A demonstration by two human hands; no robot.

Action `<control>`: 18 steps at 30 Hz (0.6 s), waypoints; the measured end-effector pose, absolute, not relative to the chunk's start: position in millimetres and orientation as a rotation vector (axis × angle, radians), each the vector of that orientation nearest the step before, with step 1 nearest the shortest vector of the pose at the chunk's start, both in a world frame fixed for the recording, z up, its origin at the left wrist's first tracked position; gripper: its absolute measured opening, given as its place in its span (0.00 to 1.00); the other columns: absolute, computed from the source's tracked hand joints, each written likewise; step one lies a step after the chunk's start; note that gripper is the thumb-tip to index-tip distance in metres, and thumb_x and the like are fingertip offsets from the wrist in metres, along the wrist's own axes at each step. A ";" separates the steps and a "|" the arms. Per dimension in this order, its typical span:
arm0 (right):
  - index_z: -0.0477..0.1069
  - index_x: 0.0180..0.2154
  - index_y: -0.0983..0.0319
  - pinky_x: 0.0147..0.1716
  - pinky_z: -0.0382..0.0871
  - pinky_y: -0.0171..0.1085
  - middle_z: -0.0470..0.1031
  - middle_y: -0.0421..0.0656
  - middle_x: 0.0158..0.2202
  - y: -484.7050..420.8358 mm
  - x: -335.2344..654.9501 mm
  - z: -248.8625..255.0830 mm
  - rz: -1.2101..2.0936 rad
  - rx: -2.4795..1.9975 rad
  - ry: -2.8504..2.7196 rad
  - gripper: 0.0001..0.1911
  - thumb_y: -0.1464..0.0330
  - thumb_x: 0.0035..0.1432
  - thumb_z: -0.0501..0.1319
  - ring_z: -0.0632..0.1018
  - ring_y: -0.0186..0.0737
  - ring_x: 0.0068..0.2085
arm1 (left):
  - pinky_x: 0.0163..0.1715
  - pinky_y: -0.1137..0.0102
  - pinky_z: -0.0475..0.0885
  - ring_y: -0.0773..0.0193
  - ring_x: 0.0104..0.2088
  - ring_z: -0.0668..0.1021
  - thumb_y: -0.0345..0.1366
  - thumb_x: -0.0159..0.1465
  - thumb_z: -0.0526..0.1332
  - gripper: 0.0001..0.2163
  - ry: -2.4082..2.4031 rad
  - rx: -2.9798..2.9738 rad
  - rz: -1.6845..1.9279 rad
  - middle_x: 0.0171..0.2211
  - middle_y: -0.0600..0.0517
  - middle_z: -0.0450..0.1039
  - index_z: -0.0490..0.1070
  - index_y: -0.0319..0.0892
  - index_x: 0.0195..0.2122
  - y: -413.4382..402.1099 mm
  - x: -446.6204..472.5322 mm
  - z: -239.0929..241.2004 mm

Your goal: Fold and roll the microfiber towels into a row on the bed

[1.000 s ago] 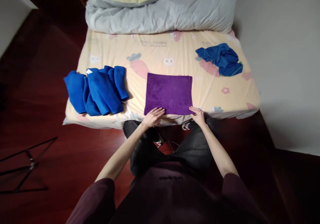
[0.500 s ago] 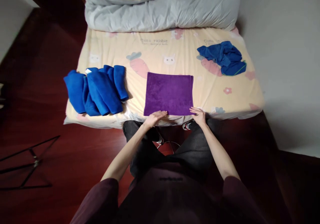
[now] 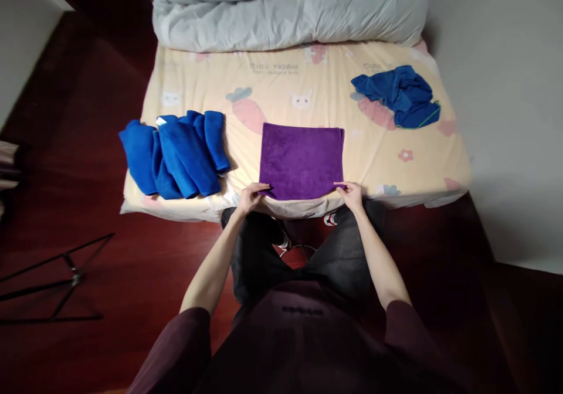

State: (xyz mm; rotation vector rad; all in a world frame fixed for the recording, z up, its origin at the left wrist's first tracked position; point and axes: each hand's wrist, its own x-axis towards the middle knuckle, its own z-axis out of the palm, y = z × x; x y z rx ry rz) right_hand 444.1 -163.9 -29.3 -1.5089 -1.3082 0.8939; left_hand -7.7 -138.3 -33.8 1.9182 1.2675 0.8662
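Observation:
A purple towel (image 3: 301, 160), folded into a rectangle, lies flat at the front of the bed. My left hand (image 3: 252, 197) pinches its near left corner, and my right hand (image 3: 350, 195) pinches the near right corner. Both corners are lifted slightly, so the near edge sags in the middle. To the left lie several rolled or folded blue towels (image 3: 176, 156) side by side, a small white tag showing on one. At the far right a crumpled blue cloth (image 3: 400, 96) with a green edge rests in a heap.
The bed (image 3: 281, 105) has a yellow sheet printed with carrots and rabbits. A grey quilt (image 3: 290, 21) is bunched across its back. On the left, black stand legs (image 3: 70, 271) rest on the dark red floor. A grey wall (image 3: 505, 118) borders the right side.
My left hand has slid left along the towel's near edge to its corner. Both near corners are now gripped and slightly raised. The whole view has shifted a little.

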 end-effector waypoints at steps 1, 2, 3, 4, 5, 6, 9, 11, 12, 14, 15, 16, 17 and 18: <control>0.86 0.43 0.63 0.51 0.85 0.48 0.89 0.52 0.47 -162.7 444.4 -28.7 0.890 -1.490 -1.315 0.13 0.64 0.58 0.68 0.89 0.52 0.46 | 0.63 0.51 0.78 0.50 0.56 0.84 0.42 0.67 0.62 0.16 1.276 1.882 0.879 0.52 0.42 0.86 0.85 0.43 0.49 -136.7 -6.7 -32.7; 0.85 0.43 0.63 0.52 0.84 0.48 0.88 0.53 0.47 -162.4 444.8 -28.1 0.886 -1.480 -1.318 0.13 0.64 0.59 0.68 0.89 0.52 0.47 | 0.62 0.52 0.78 0.50 0.55 0.85 0.43 0.67 0.62 0.16 1.295 1.840 0.896 0.50 0.41 0.86 0.85 0.43 0.47 -135.5 -5.8 -31.7; 0.84 0.43 0.62 0.53 0.84 0.48 0.88 0.53 0.48 -162.8 445.3 -27.6 0.882 -1.483 -1.318 0.12 0.63 0.60 0.67 0.89 0.52 0.48 | 0.62 0.53 0.79 0.50 0.54 0.85 0.45 0.67 0.62 0.16 1.324 1.793 0.917 0.50 0.41 0.86 0.85 0.42 0.46 -134.9 -5.0 -30.7; 0.83 0.43 0.62 0.54 0.84 0.48 0.88 0.53 0.48 -163.6 445.6 -27.3 0.878 -1.499 -1.315 0.12 0.63 0.61 0.67 0.89 0.51 0.49 | 0.61 0.54 0.79 0.50 0.53 0.85 0.47 0.68 0.61 0.17 1.356 1.744 0.935 0.49 0.40 0.86 0.85 0.42 0.46 -134.8 -4.0 -29.9; 0.83 0.43 0.62 0.54 0.84 0.48 0.88 0.53 0.48 -164.7 445.9 -27.3 0.874 -1.522 -1.308 0.11 0.63 0.62 0.67 0.89 0.51 0.50 | 0.61 0.54 0.79 0.51 0.53 0.85 0.48 0.68 0.61 0.18 1.388 1.696 0.950 0.49 0.40 0.86 0.84 0.41 0.45 -135.0 -2.9 -29.3; 0.83 0.43 0.62 0.54 0.84 0.48 0.88 0.53 0.48 -165.9 446.1 -27.7 0.870 -1.544 -1.296 0.11 0.62 0.62 0.67 0.89 0.51 0.50 | 0.60 0.55 0.79 0.51 0.52 0.85 0.49 0.68 0.61 0.19 1.413 1.653 0.959 0.49 0.40 0.86 0.84 0.41 0.45 -135.4 -1.5 -28.8; 0.83 0.45 0.62 0.55 0.84 0.49 0.88 0.54 0.49 -167.7 446.9 -31.6 0.858 -1.571 -1.255 0.14 0.60 0.62 0.68 0.89 0.52 0.50 | 0.59 0.57 0.79 0.51 0.51 0.86 0.49 0.68 0.61 0.18 1.451 1.575 0.946 0.49 0.41 0.86 0.84 0.41 0.44 -135.5 2.6 -27.8; 0.83 0.45 0.63 0.54 0.84 0.50 0.88 0.55 0.49 -166.7 448.1 -35.6 0.840 -1.589 -1.233 0.17 0.57 0.62 0.69 0.89 0.53 0.50 | 0.57 0.59 0.80 0.52 0.50 0.86 0.47 0.67 0.61 0.17 1.482 1.556 0.936 0.48 0.42 0.87 0.84 0.41 0.43 -134.2 4.7 -27.1; 0.84 0.45 0.63 0.54 0.84 0.50 0.88 0.55 0.48 -165.8 449.0 -37.8 0.823 -1.609 -1.219 0.19 0.56 0.61 0.70 0.89 0.54 0.49 | 0.56 0.60 0.80 0.53 0.48 0.86 0.46 0.67 0.61 0.16 1.506 1.553 0.933 0.46 0.42 0.87 0.83 0.41 0.43 -133.4 5.4 -26.7; 0.85 0.44 0.64 0.54 0.84 0.52 0.88 0.56 0.47 -163.7 451.0 -42.1 0.780 -1.659 -1.183 0.21 0.53 0.60 0.71 0.89 0.55 0.48 | 0.52 0.62 0.80 0.54 0.45 0.85 0.45 0.66 0.61 0.16 1.567 1.557 0.938 0.44 0.43 0.86 0.83 0.40 0.43 -132.7 6.9 -26.0; 0.85 0.43 0.64 0.54 0.84 0.52 0.88 0.56 0.46 -163.0 452.0 -44.0 0.762 -1.680 -1.164 0.22 0.52 0.59 0.71 0.89 0.56 0.47 | 0.50 0.63 0.80 0.54 0.43 0.85 0.45 0.66 0.61 0.16 1.594 1.561 0.942 0.42 0.43 0.86 0.82 0.40 0.43 -133.1 7.7 -25.7; 0.85 0.43 0.65 0.54 0.84 0.53 0.88 0.57 0.44 -162.6 452.9 -45.8 0.747 -1.696 -1.148 0.23 0.51 0.58 0.72 0.89 0.57 0.46 | 0.48 0.63 0.79 0.55 0.41 0.84 0.45 0.67 0.60 0.16 1.616 1.565 0.946 0.42 0.43 0.86 0.82 0.40 0.43 -133.9 8.6 -25.3; 0.85 0.43 0.65 0.54 0.84 0.54 0.88 0.57 0.44 -162.7 453.5 -47.5 0.732 -1.707 -1.136 0.25 0.50 0.57 0.72 0.88 0.57 0.46 | 0.47 0.64 0.79 0.56 0.40 0.84 0.45 0.67 0.60 0.16 1.631 1.567 0.950 0.41 0.43 0.85 0.81 0.40 0.44 -135.0 9.4 -24.9; 0.85 0.43 0.65 0.54 0.84 0.54 0.88 0.57 0.43 -163.2 453.9 -49.0 0.718 -1.714 -1.128 0.26 0.49 0.57 0.72 0.88 0.58 0.46 | 0.45 0.65 0.78 0.56 0.40 0.83 0.45 0.68 0.59 0.16 1.641 1.567 0.952 0.41 0.43 0.85 0.81 0.40 0.44 -136.2 10.1 -24.5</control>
